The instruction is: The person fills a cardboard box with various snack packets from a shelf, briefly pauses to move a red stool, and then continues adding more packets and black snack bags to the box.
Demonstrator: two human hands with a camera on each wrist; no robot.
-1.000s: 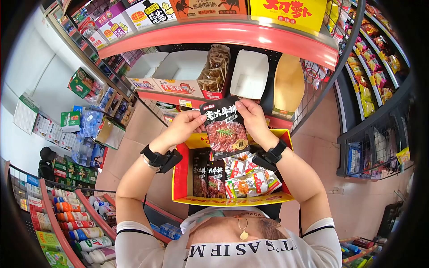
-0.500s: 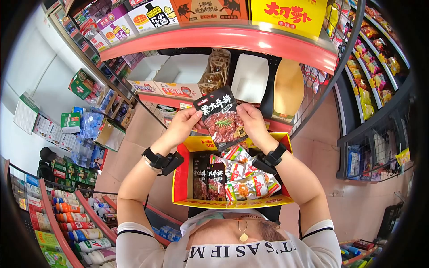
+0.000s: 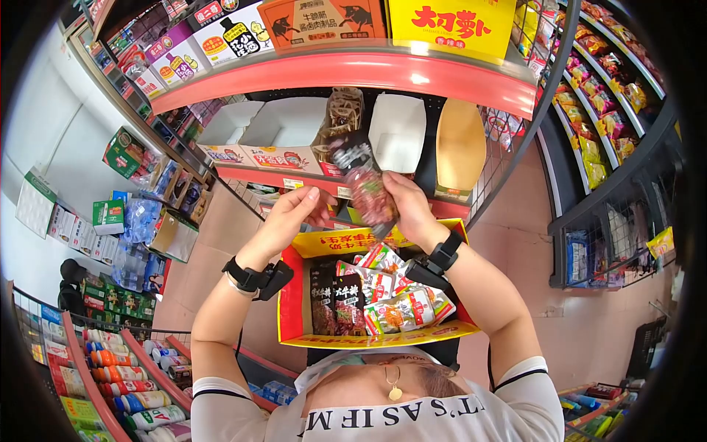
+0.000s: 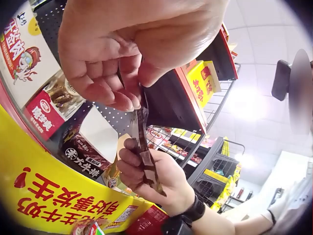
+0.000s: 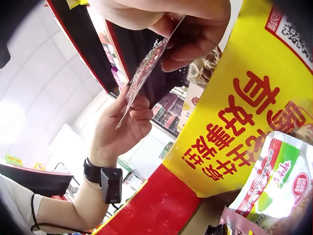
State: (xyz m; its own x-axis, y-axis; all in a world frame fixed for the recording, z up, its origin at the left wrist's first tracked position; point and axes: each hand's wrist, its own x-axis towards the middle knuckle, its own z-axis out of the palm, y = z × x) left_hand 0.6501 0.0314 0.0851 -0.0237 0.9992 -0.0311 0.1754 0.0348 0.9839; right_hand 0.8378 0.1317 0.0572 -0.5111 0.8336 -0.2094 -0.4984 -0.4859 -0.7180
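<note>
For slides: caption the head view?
A dark snack packet held by left hand and right hand above a yellow box.

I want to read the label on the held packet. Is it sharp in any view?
Head view: the packet is smeared by motion, and the fisheye bends the red shelf edge. Left wrist view: it shows edge-on, beside a blown-out ceiling. Right wrist view: edge-on too, print blurred; only the yellow box reads clearly.

Red-edged shelves [image 3: 353, 70] of boxed snacks curved through the shop, wire racks [image 3: 611, 243] lined a tan tiled floor [image 3: 515, 228], beneath a bright white-panelled ceiling [image 5: 54, 73].
</note>
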